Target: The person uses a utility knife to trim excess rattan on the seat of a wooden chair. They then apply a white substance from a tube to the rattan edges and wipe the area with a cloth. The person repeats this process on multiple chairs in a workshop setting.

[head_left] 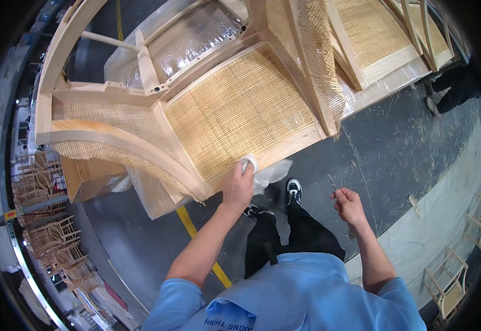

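A pale wooden chair frame (293,142) with a woven cane seat (240,107) stands in front of me. At its front rail, my left hand (238,188) is closed around a small white wad (249,162), which looks like folded cloth. My right hand (349,205) is out to the right over the floor, its fingers closed round a slim metal tool (331,181) with the thin end pointing away. The fingers hide its handle. Loose, untrimmed cane webbing (329,83) hangs along the chair's right side, and more webbing (124,156) fringes the curved left side.
Behind and right are further chair parts with cane panels (370,33). A cardboard box (91,179) and white plastic sheeting (272,175) lie by the chair. Chair frames are stacked far left (58,243). A person's dark-clothed legs (458,83) show at the right.
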